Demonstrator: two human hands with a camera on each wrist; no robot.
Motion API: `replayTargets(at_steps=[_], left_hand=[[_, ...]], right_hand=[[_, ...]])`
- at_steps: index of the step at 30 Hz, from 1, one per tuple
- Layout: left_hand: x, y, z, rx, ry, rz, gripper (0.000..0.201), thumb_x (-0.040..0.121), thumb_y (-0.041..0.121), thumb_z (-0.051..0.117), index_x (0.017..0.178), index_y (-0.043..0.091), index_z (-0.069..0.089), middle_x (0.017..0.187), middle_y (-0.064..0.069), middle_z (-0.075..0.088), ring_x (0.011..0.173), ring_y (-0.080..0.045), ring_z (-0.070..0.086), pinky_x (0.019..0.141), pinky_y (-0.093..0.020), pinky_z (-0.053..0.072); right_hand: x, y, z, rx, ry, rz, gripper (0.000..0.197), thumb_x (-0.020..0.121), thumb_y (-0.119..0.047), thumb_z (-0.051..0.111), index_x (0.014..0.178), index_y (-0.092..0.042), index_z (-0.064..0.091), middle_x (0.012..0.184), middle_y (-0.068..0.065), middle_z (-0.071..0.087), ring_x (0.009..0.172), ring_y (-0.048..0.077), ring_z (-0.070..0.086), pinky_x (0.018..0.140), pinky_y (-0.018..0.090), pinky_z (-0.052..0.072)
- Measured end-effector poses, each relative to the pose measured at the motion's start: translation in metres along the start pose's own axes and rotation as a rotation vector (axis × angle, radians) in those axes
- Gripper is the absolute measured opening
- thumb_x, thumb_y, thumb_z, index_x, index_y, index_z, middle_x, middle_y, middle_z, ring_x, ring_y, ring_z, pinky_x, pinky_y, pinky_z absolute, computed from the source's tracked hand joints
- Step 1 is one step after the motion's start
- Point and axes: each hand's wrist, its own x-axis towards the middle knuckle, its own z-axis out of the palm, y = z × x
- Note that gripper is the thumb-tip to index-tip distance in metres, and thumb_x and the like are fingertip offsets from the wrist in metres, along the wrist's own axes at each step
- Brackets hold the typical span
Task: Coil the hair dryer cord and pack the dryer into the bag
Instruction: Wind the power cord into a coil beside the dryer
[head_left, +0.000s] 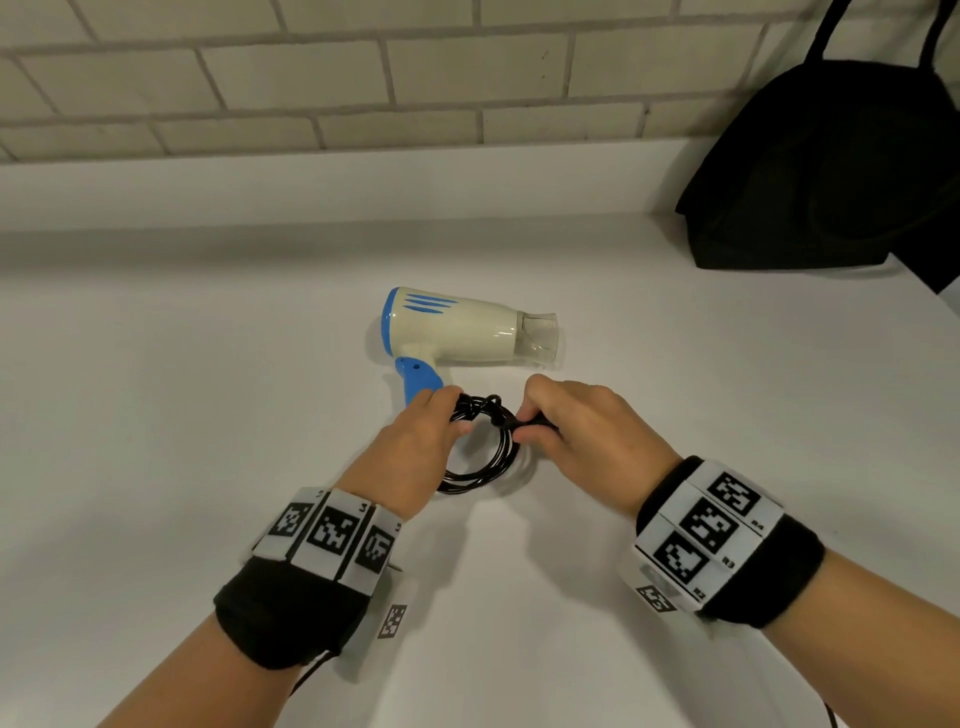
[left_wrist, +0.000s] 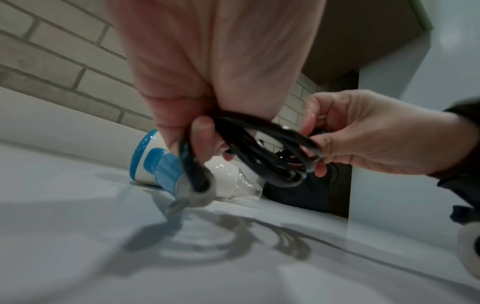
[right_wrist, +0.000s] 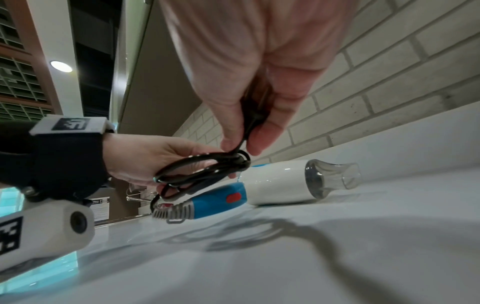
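My hands are gripping a black cord (head_left: 483, 457); the hair dryer (head_left: 457, 332) is showing cream with blue stripes, blue handle, red switch; the bag (head_left: 831, 171) is reading black.

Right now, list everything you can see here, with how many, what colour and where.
hair dryer: one, cream with blue handle, lying on its side mid-counter
cord: one, black, coiled in loops, held just in front of the dryer's handle
bag: one, black, at the counter's far right by the wall
counter: one, white
brick wall: pale, behind the counter
left hand: grips the coil's left side
right hand: pinches the cord at the coil's right side
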Motion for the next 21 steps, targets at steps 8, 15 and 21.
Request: replayTargets(at_steps=[8, 15, 21], left_hand=[[-0.001, -0.005, -0.004, -0.031, -0.086, -0.041, 0.018, 0.095, 0.028, 0.035, 0.085, 0.013, 0.034, 0.063, 0.000, 0.039, 0.054, -0.016, 0.036, 0.051, -0.024, 0.032], [0.002, -0.018, 0.002, 0.254, 0.015, -0.084, 0.037, 0.091, 0.036, 0.044, 0.119, 0.013, 0.052, 0.110, -0.012, 0.050, 0.097, -0.027, 0.040, 0.087, -0.035, 0.038], [0.000, -0.023, -0.001, -0.176, 0.009, -0.200, 0.051, 0.085, 0.033, 0.056, 0.133, 0.024, 0.041, 0.106, -0.001, 0.036, 0.101, -0.020, 0.044, 0.097, -0.027, 0.034]], right_hand=[[0.009, 0.023, -0.009, 0.341, 0.000, 0.229, 0.016, 0.076, -0.012, 0.069, 0.074, -0.014, 0.054, 0.080, 0.004, 0.065, 0.064, 0.008, 0.059, 0.051, 0.007, 0.043], [0.021, 0.027, 0.010, 0.111, -0.255, 0.196, 0.011, 0.083, -0.015, 0.060, 0.084, -0.017, 0.049, 0.070, -0.009, 0.056, 0.062, 0.005, 0.056, 0.055, 0.014, 0.039], [0.028, 0.022, 0.013, -0.032, -0.366, 0.140, 0.022, 0.083, -0.016, 0.059, 0.103, -0.013, 0.052, 0.098, 0.006, 0.059, 0.084, 0.017, 0.047, 0.070, 0.027, 0.038]])
